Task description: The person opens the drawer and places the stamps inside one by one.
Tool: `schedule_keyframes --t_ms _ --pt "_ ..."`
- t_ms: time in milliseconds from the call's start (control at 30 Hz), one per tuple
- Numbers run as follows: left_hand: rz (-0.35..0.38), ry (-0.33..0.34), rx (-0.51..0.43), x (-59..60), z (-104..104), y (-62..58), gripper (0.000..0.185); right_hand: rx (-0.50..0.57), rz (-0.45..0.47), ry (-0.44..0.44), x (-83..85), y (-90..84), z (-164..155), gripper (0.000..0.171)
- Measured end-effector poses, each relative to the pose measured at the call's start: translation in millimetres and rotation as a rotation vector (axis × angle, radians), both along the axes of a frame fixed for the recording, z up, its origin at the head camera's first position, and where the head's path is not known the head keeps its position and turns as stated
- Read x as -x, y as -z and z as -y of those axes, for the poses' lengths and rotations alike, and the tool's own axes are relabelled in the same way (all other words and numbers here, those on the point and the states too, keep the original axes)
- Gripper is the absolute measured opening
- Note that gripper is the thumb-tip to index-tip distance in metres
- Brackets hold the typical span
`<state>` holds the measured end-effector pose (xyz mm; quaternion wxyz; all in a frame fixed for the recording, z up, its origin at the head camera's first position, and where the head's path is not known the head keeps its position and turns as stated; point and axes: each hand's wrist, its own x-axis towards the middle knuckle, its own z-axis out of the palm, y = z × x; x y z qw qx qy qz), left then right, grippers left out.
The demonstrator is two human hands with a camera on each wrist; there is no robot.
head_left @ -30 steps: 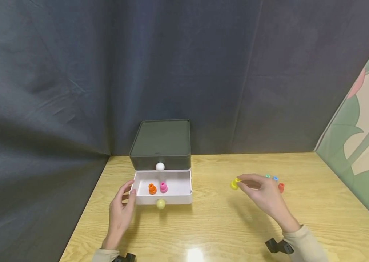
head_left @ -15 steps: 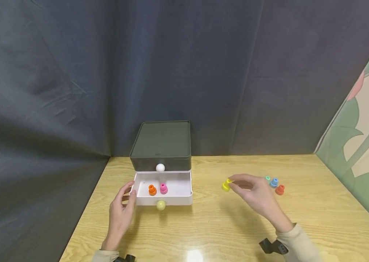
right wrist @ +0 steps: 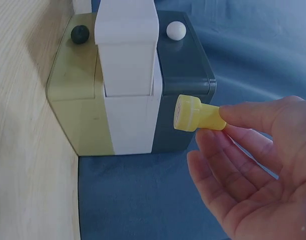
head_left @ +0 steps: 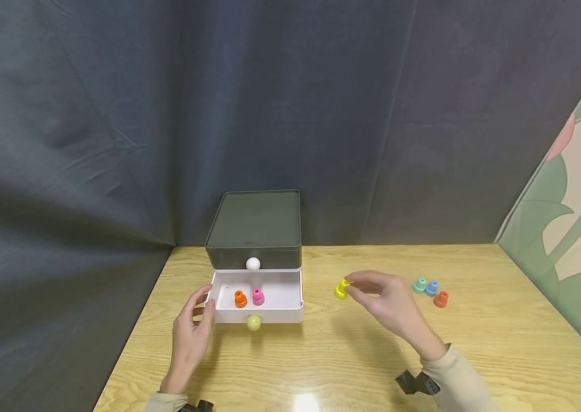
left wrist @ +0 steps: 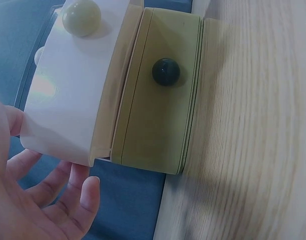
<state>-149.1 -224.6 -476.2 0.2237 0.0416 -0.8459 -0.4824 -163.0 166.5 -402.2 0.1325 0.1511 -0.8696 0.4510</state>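
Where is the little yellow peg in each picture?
Head view: the yellow peg is pinched in the right hand, right of the open white drawer.
Left wrist view: not in it.
Right wrist view: the peg sits mid-frame at the fingertips, in front of the drawer box.
Shared landmark: the white drawer, seen in all three views.

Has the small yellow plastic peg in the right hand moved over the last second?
Yes. The small yellow plastic peg, pinched by the right hand, has travelled left toward the open white drawer, away from the three pegs on the table.
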Motion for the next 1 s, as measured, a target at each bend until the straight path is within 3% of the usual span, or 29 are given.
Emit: schedule_keyframes --t_ms 633,1000 --pt "0.001 0.007 -0.017 0.5 -0.5 -0.7 0.034 0.03 -0.033 -0.119 10.3 -7.8 41.5 0.018" --pt "0.015 0.004 -0.012 0.6 0.4 -0.1 0.034 0.057 0.012 -0.174 18.2 -9.7 68.0 0.018"
